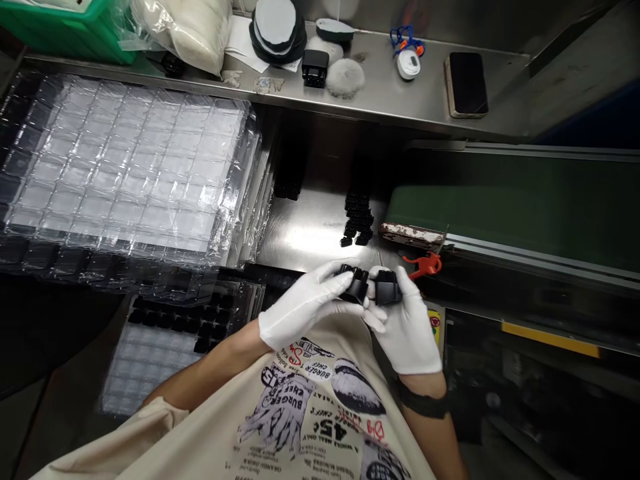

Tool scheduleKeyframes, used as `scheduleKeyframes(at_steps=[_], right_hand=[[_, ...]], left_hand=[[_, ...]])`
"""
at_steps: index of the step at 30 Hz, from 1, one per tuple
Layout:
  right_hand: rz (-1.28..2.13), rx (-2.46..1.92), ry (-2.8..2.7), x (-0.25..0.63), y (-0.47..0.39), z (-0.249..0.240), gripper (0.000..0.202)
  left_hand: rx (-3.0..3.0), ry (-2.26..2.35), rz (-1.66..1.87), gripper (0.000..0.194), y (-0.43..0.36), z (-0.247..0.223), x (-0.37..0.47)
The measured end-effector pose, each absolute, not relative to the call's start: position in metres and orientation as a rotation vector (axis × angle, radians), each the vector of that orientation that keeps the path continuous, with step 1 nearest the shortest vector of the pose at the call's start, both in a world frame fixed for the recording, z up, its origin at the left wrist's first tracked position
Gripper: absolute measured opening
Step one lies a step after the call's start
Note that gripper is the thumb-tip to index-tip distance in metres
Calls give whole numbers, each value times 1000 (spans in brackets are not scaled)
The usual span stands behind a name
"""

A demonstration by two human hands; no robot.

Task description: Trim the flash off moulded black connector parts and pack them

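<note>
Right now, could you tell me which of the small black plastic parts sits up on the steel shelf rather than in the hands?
The lone small black plastic part beside the grey round pad on the steel shelf.

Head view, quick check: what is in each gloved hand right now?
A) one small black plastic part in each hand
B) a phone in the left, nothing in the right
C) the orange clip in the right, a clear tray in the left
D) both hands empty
A: the left hand grips one black part and the right hand grips another black part, held close together above the steel bench.

A steel table (305,230) carries stacked clear blister trays (130,167) and a cluster of small black parts (357,220).
</note>
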State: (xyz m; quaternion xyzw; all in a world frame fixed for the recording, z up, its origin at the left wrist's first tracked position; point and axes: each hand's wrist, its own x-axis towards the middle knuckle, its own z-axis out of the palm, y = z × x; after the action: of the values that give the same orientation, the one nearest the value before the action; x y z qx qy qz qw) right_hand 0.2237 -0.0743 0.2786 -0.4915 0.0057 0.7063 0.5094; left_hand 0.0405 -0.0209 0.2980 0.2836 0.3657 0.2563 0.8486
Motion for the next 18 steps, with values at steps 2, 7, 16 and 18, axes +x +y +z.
scheduleKeyframes(at_steps=[2,7,16,18], right_hand=[[1750,-1129,84,226,-72,282,42],[1805,-1040,36,226,-68,291,41],[1677,-1156,-126,224,-72,290,41],[1563,-1263,-251,224,-75,289,36]], left_hand=[[555,709,537,41,-22,300,40],[511,692,546,33,-22,307,43],[526,728,551,35,-17,304,48],[581,822,575,42,-17,302,50]])
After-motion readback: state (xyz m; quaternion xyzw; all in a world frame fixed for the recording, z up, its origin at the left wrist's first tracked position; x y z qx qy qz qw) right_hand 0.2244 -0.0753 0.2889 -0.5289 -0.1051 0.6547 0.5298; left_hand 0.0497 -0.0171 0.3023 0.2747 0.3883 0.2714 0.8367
